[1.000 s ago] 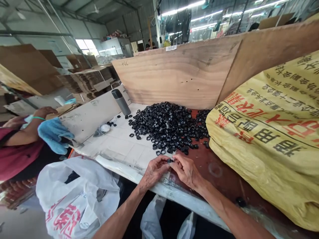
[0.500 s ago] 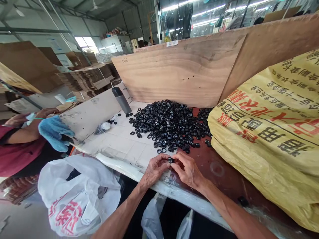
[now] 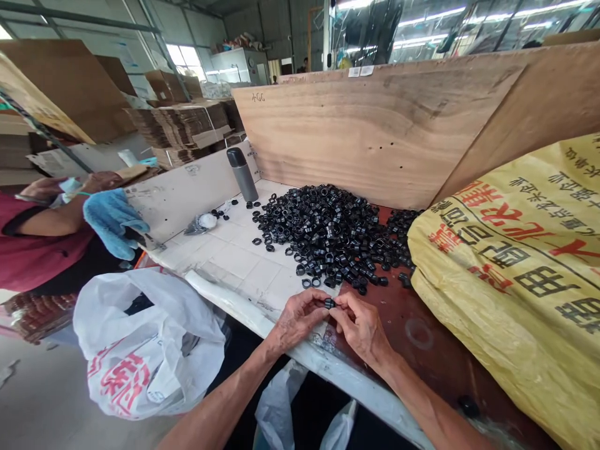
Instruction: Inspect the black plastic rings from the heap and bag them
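Note:
Between my fingertips is a small black ring-shaped part (image 3: 329, 303), held just above the front of the worktable. My left hand (image 3: 300, 317) pinches its left side with thumb and fingers. From the right, my right hand (image 3: 360, 322) grips the same part, also in a pinch. Just beyond my hands lies a large heap of similar black rings (image 3: 328, 231). A pair of loose rings (image 3: 311, 283) rests at the heap's near edge, close to my left fingers.
A yellow printed sack (image 3: 497, 269) bulges over the table's right side. At the back stand a wooden board (image 3: 365, 131) and a grey bottle (image 3: 244, 178). A white plastic bag (image 3: 150, 337) hangs at the front left. Beyond the left partition, a person in a red top (image 3: 47, 231) works.
The view has turned slightly, so most things sit a little further right. Both hands keep hold of the small black ring, which looks slightly turned between the fingertips.

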`<state>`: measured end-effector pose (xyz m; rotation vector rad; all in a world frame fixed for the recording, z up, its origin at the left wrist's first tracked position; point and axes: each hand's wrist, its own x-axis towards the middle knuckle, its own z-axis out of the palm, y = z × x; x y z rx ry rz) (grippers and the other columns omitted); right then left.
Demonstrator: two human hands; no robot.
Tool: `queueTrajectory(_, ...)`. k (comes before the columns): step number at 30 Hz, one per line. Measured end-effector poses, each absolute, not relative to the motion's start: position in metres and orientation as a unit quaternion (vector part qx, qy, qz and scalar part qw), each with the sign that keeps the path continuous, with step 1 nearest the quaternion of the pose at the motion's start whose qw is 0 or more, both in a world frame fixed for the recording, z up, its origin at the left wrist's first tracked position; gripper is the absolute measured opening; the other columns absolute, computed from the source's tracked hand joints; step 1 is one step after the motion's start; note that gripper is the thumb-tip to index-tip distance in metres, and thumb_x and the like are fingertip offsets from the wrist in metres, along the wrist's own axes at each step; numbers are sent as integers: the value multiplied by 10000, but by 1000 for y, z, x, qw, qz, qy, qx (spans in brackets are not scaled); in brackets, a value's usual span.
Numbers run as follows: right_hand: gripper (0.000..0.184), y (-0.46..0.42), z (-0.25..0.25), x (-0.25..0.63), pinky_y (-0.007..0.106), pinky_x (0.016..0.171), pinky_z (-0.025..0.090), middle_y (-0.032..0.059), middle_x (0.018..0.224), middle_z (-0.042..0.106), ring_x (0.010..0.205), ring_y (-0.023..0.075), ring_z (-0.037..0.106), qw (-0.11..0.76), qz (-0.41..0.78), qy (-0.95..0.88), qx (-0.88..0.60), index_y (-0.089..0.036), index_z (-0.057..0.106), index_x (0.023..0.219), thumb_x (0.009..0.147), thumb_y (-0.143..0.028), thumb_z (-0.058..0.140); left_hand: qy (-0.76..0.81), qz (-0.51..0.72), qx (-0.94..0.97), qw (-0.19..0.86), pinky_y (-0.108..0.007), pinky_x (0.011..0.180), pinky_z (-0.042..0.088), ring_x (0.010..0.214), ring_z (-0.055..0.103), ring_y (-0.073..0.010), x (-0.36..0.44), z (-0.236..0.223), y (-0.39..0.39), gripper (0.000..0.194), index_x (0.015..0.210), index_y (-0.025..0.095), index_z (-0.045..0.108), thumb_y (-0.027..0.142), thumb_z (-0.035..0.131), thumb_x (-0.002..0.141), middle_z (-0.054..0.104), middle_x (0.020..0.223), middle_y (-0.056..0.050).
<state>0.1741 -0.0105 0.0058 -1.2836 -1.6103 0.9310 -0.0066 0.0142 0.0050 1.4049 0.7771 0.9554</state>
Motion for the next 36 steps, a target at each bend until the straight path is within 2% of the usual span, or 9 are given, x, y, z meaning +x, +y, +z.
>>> queueTrajectory(6, 169, -9, 8, 166, 260, 591, 456, -55, 492, 592, 486, 149, 573, 435, 555, -478, -523, -205, 565, 858, 842, -358, 637, 336, 410, 772, 350, -353, 924, 523, 1046, 646, -197, -9, -3, 16, 258, 1173, 207, 609, 150, 567, 925, 657, 1118, -77)
queueTrajectory(9, 282, -9, 13, 170, 256, 541, 418, -46, 483, 564, 419, 126, 510, 400, 554, -497, -536, -205, 547, 700, 880, -420, 567, 310, 396, 799, 329, -344, 918, 516, 1055, 632, -192, -8, 5, 6, 321, 1181, 207, 578, 75, 534, 892, 651, 1101, -73)
queueTrajectory(12, 344, -5, 14, 185, 263, 532, 390, -25, 537, 561, 478, 139, 513, 391, 381, -571, -613, -213, 530, 625, 875, -443, 579, 292, 339, 806, 386, -285, 767, 523, 845, 633, -155, -11, 20, -13, 359, 1069, 196, 603, 5, 549, 770, 648, 1000, -46)
queueTrajectory(16, 146, 6, 4, 208, 314, 687, 477, 44, 790, 629, 707, 202, 599, 437, 117, -590, -668, -203, 582, 820, 836, -340, 630, 248, 243, 855, 385, -312, 760, 489, 824, 607, -193, -26, 40, -32, 338, 920, 190, 655, 4, 609, 642, 666, 863, -33)
queueTrajectory(20, 205, 14, -9, 216, 346, 731, 514, 119, 1021, 616, 840, 240, 625, 371, 55, -649, -662, -178, 600, 1020, 829, -249, 626, 324, 248, 815, 411, -302, 740, 498, 803, 629, -189, -35, 42, -18, 54, 853, 203, 670, 230, 672, 805, 668, 828, -25)
queueTrajectory(23, 146, 16, -15, 215, 318, 684, 500, 110, 1018, 625, 823, 226, 633, 316, 35, -682, -658, -180, 610, 1006, 864, -186, 577, 554, 368, 697, 270, -298, 658, 501, 683, 617, -165, -31, 23, 13, 150, 857, 197, 627, 346, 644, 856, 618, 823, -13)
queueTrajectory(26, 145, 15, -17, 213, 314, 675, 497, 107, 999, 641, 804, 222, 641, 310, 37, -693, -650, -171, 609, 1004, 862, -158, 578, 600, 363, 693, 168, -318, 651, 506, 621, 600, -150, -25, 1, 41, 277, 1028, 198, 632, 315, 713, 790, 627, 967, -32)
queueTrajectory(30, 134, 12, -12, 208, 329, 728, 521, 102, 987, 658, 844, 229, 646, 366, 100, -698, -607, -180, 624, 1016, 887, -196, 590, 550, 322, 759, 134, -309, 689, 507, 688, 616, -166, -18, -10, 49, 172, 992, 213, 659, 211, 655, 821, 644, 905, -27)
queueTrajectory(36, 172, 6, 7, 198, 289, 788, 541, 56, 1061, 665, 925, 186, 654, 430, 311, -669, -521, -224, 714, 1000, 868, -177, 616, 476, 380, 758, 234, -284, 733, 575, 740, 665, -143, -2, 0, 27, 253, 1002, 209, 633, 93, 610, 778, 632, 962, -31)
